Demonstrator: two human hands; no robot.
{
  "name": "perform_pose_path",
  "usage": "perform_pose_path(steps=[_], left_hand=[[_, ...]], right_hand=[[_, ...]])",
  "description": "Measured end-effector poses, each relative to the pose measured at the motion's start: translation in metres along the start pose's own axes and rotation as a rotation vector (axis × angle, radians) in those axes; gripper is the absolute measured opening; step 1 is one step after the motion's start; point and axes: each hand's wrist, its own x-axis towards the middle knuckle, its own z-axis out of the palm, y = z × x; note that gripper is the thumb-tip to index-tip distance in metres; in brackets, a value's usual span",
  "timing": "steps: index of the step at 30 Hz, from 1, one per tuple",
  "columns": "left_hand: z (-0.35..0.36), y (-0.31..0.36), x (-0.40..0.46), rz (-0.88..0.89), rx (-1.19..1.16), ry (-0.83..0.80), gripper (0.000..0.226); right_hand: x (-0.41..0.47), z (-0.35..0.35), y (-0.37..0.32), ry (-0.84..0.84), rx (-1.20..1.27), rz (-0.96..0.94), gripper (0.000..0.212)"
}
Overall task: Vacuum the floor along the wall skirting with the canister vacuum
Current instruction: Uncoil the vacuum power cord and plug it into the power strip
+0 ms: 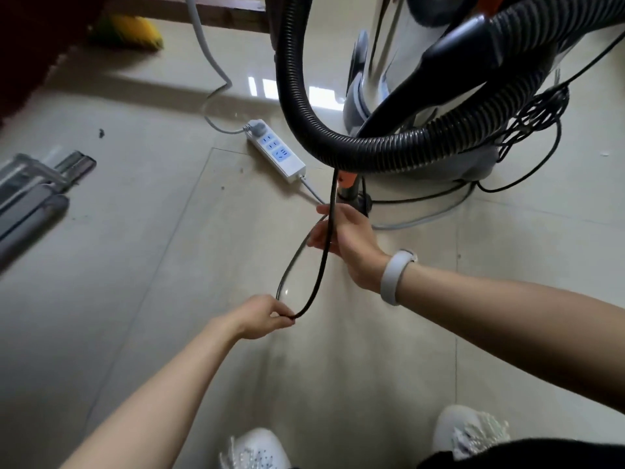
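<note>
Setup step, I judge: left hand (267,316) pinches the black power cord (324,262); right hand (341,238) lies open against it. Next, plug into the power strip (275,150) at 11 o'clock.

Glossy beige floor tiles (142,204) reflect a bright window-shaped patch of light, a white power strip (275,150) lying on them below a dark wooden skirting (223,11) at the wall.

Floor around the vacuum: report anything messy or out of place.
A thin black power cord hangs in a tangled bunch beside the silver canister vacuum, loops trailing onto the beige tiled floor. A small dark speck of debris lies at left.
</note>
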Motion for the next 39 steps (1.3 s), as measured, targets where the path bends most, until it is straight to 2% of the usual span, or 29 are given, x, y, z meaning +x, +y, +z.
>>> perform_pose_path(steps=[2, 4, 7, 8, 9, 11, 13, 15, 17, 19, 20, 23, 25, 27, 30, 31, 32, 35, 37, 39], left_hand=[[-0.002, -0.016, 0.002, -0.034, -0.014, 0.013, 0.020], [-0.005, -0.025, 0.003, -0.045, -0.005, 0.023, 0.020], [-0.012, -0.019, 0.005, -0.040, 0.043, 0.009, 0.029], [-0.016, -0.012, 0.005, -0.021, -0.012, 0.048, 0.032], [-0.021, -0.004, 0.004, 0.000, -0.153, 0.119, 0.031], [-0.035, 0.019, -0.003, 0.018, -0.687, 0.261, 0.029], [-0.049, 0.041, -0.007, 0.028, -1.210, 0.244, 0.033], [-0.055, 0.059, -0.006, 0.027, -1.393, 0.212, 0.030], [-0.051, 0.071, -0.005, 0.006, -1.353, 0.283, 0.021], [-0.041, 0.069, -0.002, 0.036, -1.150, 0.363, 0.022], [-0.034, 0.064, -0.002, 0.064, -1.022, 0.346, 0.023], [-0.022, 0.040, -0.007, 0.090, -0.697, 0.166, 0.025], [-0.019, 0.031, -0.012, 0.092, -0.509, 0.099, 0.026], [-0.018, 0.029, -0.015, 0.099, -0.387, 0.029, 0.024], [-0.007, 0.027, -0.019, 0.086, -0.377, -0.107, 0.021], [-0.003, 0.026, -0.020, 0.072, -0.358, -0.148, 0.020], [0.001, 0.023, -0.021, 0.055, -0.326, -0.180, 0.019], [0.004, 0.010, -0.021, -0.010, -0.222, -0.163, 0.026], [-0.001, 0.000, -0.020, -0.060, -0.226, -0.030, 0.030], [-0.011, -0.009, -0.017, -0.086, -0.253, 0.189, 0.031]], right_hand=[[-0.008, 0.003, -0.002, 0.034, 0.075, -0.002, 0.024], [-0.017, 0.002, -0.003, -0.022, 0.027, -0.072, 0.021], [-0.021, -0.002, 0.007, -0.077, -0.267, -0.220, 0.020], [-0.020, -0.005, 0.013, -0.089, -0.392, -0.251, 0.022], [-0.019, -0.010, 0.020, -0.124, -0.514, -0.268, 0.024], [-0.019, -0.022, 0.034, -0.256, -0.736, -0.238, 0.022], [-0.023, -0.032, 0.048, -0.400, -0.957, -0.163, 0.020], [-0.029, -0.039, 0.061, -0.533, -1.199, -0.123, 0.022], [-0.032, -0.042, 0.068, -0.651, -1.289, -0.077, 0.026], [-0.032, -0.044, 0.070, -0.708, -1.245, -0.001, 0.029], [-0.028, -0.044, 0.067, -0.680, -1.174, 0.049, 0.031], [-0.008, -0.046, 0.053, -0.319, -0.592, 0.259, 0.033], [0.009, -0.044, 0.039, -0.137, -0.268, 0.310, 0.026], [0.024, -0.037, 0.029, -0.115, -0.088, 0.317, 0.020], [0.036, -0.017, 0.023, -0.040, 0.147, 0.349, 0.012], [0.036, -0.010, 0.024, 0.001, 0.156, 0.343, 0.010], [0.035, -0.006, 0.026, 0.017, 0.070, 0.313, 0.012], [0.031, 0.001, 0.046, -0.120, -0.527, 0.086, 0.018], [0.031, 0.001, 0.062, -0.197, -0.822, -0.035, 0.023], [0.037, -0.002, 0.071, -0.239, -1.055, -0.083, 0.024]])
